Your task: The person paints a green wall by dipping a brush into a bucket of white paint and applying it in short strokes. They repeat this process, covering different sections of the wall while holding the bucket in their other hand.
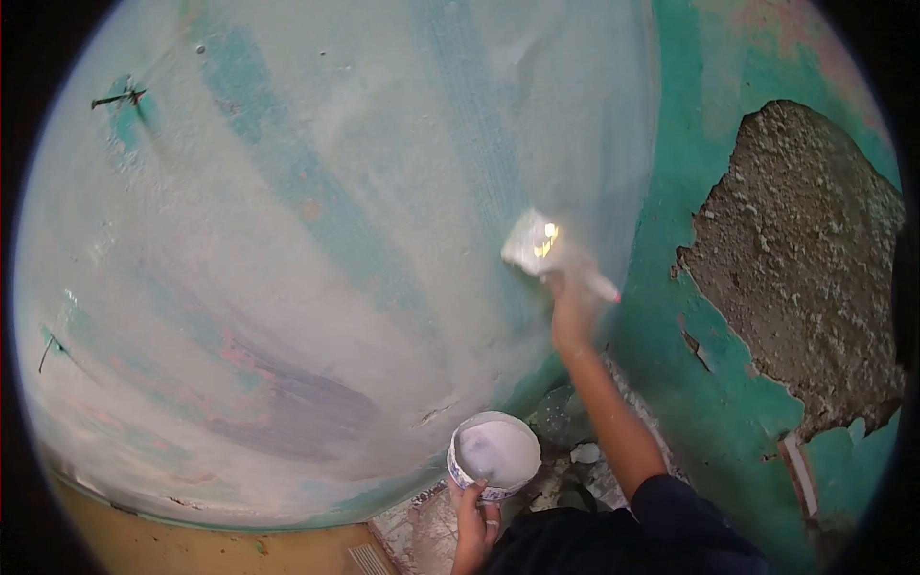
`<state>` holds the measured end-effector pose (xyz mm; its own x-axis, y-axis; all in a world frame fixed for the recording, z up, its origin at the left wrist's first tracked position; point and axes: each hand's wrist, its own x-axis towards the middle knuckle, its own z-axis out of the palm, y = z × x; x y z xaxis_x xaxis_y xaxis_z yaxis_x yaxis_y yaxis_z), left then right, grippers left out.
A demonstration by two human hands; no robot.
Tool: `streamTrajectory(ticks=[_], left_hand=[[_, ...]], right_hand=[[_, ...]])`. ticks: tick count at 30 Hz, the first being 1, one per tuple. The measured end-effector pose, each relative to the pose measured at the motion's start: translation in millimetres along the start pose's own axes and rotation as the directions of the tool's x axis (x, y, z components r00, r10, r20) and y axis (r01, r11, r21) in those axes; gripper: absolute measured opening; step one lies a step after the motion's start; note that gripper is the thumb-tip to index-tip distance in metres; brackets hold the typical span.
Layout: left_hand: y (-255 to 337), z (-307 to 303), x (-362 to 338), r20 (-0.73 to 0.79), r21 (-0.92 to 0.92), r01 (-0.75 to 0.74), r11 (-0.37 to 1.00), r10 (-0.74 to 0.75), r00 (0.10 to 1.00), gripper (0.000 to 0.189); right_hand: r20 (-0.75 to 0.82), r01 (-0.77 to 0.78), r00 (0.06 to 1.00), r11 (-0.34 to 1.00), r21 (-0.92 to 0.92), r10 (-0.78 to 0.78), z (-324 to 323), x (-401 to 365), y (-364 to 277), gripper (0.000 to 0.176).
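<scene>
My left hand [471, 522] grips a round bowl [454, 464] from below, its thumb over the near rim. White paint [500, 452] coats the inside, and a blue floral pattern shows on the outer wall. Up at the wall, my right hand [572, 299] is closed around the handle of a wide paintbrush [529, 242], blurred by motion. The white-coated brush head overlaps the wall [383, 172], which carries uneven whitish paint with blue-green streaks showing through. The handle's reddish end points down to the right.
At right, a green wall [728, 450] has a large patch of bare rough plaster [795, 249] with flaking edges. Nails [118, 99] stick out of the painted wall at left. Below lie a tan floor [230, 551] and paint-spattered rubble [407, 532] near my feet.
</scene>
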<state>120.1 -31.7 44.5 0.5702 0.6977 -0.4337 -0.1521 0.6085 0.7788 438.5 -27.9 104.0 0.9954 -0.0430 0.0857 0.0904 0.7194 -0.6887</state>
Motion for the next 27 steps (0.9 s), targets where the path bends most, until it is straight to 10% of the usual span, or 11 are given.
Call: streamTrajectory(ticks=[9, 12, 16, 23, 27], left_hand=[[39, -38, 28, 0.08, 0.088, 0.13, 0.988, -0.137, 0.987, 0.064], [55, -47, 41, 0.149, 0.056, 0.15, 0.987, -0.157, 0.976, 0.067], [66, -73, 65, 0.241, 0.096, 0.168, 0.981, -0.186, 0.953, 0.067], [86, -99, 87, 0.342, 0.067, 0.27, 0.961, -0.276, 0.898, 0.072], [88, -124, 98, 0.375, 0.149, 0.23, 0.962, -0.27, 0.887, 0.067]], right_hand=[[-0.429, -0.219, 0.887, 0.974, -0.059, 0.173, -133, -65, 152, 0.031], [-0.383, -0.221, 0.92, 0.922, -0.319, 0.088, -119, -51, 134, 0.018], [-0.023, 0.162, 0.961, 0.626, -0.763, -0.277, -26, -31, 39, 0.014], [0.102, 0.286, 0.955, 0.955, -0.083, -0.277, 88, -28, -53, 0.017], [-0.104, 0.177, 0.98, 0.98, 0.086, -0.168, 20, -53, 47, 0.025]])
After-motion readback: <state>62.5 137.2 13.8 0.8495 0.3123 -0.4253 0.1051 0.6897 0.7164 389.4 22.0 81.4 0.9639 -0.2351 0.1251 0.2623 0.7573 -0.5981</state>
